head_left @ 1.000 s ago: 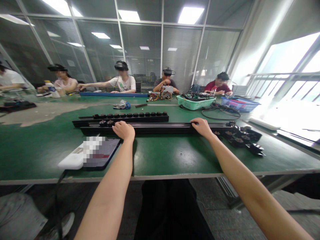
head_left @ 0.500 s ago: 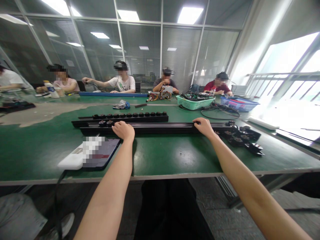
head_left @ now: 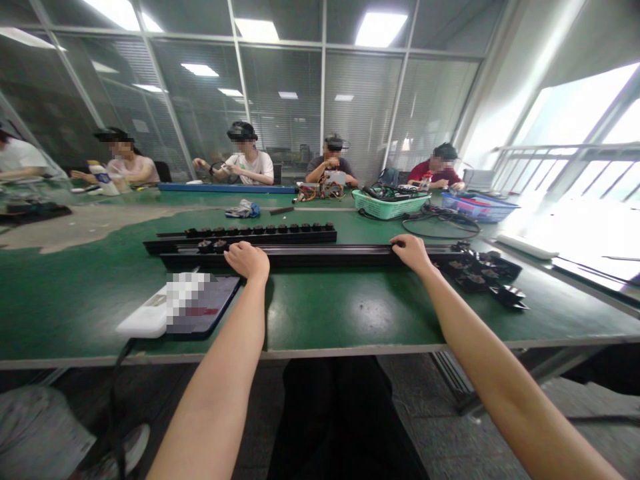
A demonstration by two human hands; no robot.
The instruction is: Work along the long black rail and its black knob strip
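A long black rail (head_left: 325, 258) lies crosswise on the green table in front of me. My left hand (head_left: 247, 260) is closed over it toward its left end, with the fingertips hidden behind. Farther right, my right hand (head_left: 413, 253) pinches a small black part (head_left: 399, 244) at the rail's top; its exact shape is too small to make out. Two black fittings (head_left: 213, 246) sit just left of my left hand. Behind stands a shorter black rail (head_left: 300, 237) with a row of black fittings along its top. Several loose black fittings (head_left: 480, 277) are heaped beyond my right hand.
A tablet (head_left: 220, 310) with a white device (head_left: 143, 313) lies near the front edge at left. At the back are a crumpled cloth (head_left: 243, 209), a green basket (head_left: 390, 208) of cables and a blue basket (head_left: 493, 211). Several people sit across the table.
My right hand has shifted slightly right along the rail with the small black part. My left hand stays in place. Across the table, one person has drawn an outstretched arm in.
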